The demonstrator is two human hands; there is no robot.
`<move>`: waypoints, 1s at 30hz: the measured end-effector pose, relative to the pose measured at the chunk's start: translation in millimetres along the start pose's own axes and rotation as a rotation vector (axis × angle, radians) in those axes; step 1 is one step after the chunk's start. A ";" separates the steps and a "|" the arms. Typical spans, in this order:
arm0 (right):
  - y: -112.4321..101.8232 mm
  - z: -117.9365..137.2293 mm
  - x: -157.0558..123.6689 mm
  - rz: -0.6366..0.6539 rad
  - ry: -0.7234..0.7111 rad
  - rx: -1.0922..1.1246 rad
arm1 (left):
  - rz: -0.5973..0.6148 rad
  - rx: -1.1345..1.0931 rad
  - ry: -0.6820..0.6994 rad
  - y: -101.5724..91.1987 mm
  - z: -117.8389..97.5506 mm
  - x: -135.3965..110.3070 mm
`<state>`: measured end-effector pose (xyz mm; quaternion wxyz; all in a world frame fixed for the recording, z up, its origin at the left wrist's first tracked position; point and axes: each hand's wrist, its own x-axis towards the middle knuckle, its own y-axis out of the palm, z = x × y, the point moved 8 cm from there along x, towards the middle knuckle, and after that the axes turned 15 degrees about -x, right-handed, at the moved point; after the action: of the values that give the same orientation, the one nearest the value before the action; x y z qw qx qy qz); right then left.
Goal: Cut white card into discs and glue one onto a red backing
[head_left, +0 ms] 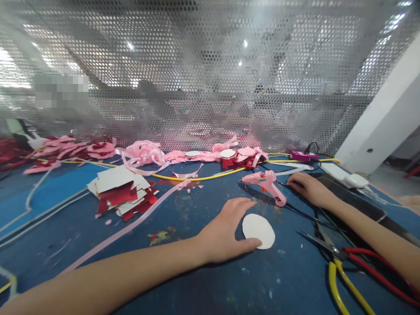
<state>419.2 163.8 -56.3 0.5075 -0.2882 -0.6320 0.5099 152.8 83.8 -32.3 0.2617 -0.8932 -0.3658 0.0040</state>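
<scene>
My left hand (226,232) reaches around a white paper disc (259,231) lying flat on the blue table. Its fingers and thumb are spread, the thumb resting on the disc's near edge. Beyond the disc a pink glue gun (267,186) lies on its side, nozzle to the left. Just right of it, my right hand (306,188) is low on the table with fingers bent and close together. Anything under those fingertips is hidden. Closer to me, beside my right forearm, lie scissors with red handles (370,258) and a yellow-handled tool (341,280).
A stack of white and red cards (126,190) sits at the left, with a pink ribbon (141,218) running past it. Pink and red scraps (141,153) line the perforated metal screen (203,78). A yellow cable (210,176) crosses the table; a purple box (303,155) stands far right.
</scene>
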 end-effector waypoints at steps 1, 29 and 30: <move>0.1 0.3 -0.1 -0.001 -0.007 -0.001 | -0.041 0.014 0.003 -3.4 0.7 -1.0; 5.0 -4.0 -0.9 -0.023 -0.059 0.027 | -0.488 0.437 -0.384 -131.4 65.4 -43.0; 5.1 -3.9 -1.1 -0.021 -0.056 0.024 | -0.450 0.428 -0.365 -127.4 63.6 -39.7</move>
<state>422.4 165.8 -61.5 0.4982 -0.2610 -0.6427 0.5202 28.2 163.2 -34.6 0.3677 -0.6998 -0.5847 0.1822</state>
